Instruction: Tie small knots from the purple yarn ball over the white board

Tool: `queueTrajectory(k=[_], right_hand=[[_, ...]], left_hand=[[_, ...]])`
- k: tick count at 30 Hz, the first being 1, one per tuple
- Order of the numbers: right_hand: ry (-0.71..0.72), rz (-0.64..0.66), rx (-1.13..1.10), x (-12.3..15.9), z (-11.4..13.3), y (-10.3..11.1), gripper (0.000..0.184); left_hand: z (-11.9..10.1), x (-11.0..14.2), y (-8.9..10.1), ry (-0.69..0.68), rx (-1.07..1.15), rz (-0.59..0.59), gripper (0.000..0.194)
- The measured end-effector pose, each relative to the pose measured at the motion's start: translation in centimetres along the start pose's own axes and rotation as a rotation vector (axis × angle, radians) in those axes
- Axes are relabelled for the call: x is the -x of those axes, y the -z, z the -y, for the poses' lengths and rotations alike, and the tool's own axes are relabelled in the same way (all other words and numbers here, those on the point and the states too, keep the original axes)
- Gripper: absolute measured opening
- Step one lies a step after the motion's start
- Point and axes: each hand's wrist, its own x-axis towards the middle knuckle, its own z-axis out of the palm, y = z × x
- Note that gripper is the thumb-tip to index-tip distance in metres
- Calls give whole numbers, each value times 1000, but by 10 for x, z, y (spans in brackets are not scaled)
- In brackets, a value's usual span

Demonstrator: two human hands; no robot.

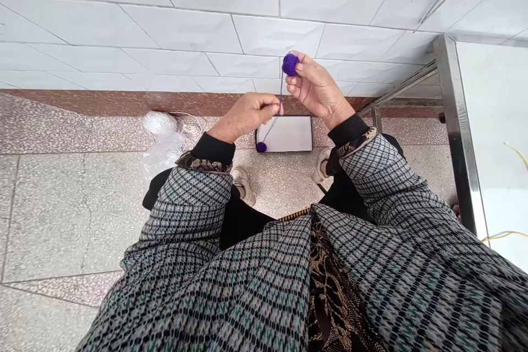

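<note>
My right hand [317, 89] is raised in front of the white tiled wall and pinches a small purple yarn ball [290, 64] between its fingertips. A purple strand [281, 91] runs down from that ball to my left hand [247, 116], whose fingers are closed on it. From there the strand drops to a second, smaller purple ball [261, 147] lying at the left corner of a white board [289, 133] on the floor. Both my arms wear checked sleeves with dark cuffs.
A white yarn skein with loose strands and clear plastic [163, 127] lies on the floor at the left, by the reddish skirting. A metal-framed table [457, 132] stands at the right, with yellow thread [505, 235] on it. My shoes [244, 182] rest on the speckled floor.
</note>
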Motion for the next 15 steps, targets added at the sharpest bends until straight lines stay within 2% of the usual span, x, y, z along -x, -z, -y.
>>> queueTrajectory(k=[3, 6, 10, 15], right_hand=[[-20, -59, 22, 1, 1, -3, 33], [-47, -45, 45, 4, 2, -4, 33], [-19, 9, 31, 3, 2, -2, 31], [8, -77, 77, -6, -4, 5, 28]], left_hand=[[-6, 0, -4, -17, 30, -26, 19], [-11, 1, -3, -11, 64, -80, 18], [-13, 3, -5, -5, 156, 5, 24], [-6, 0, -17, -32, 28, 25, 28]])
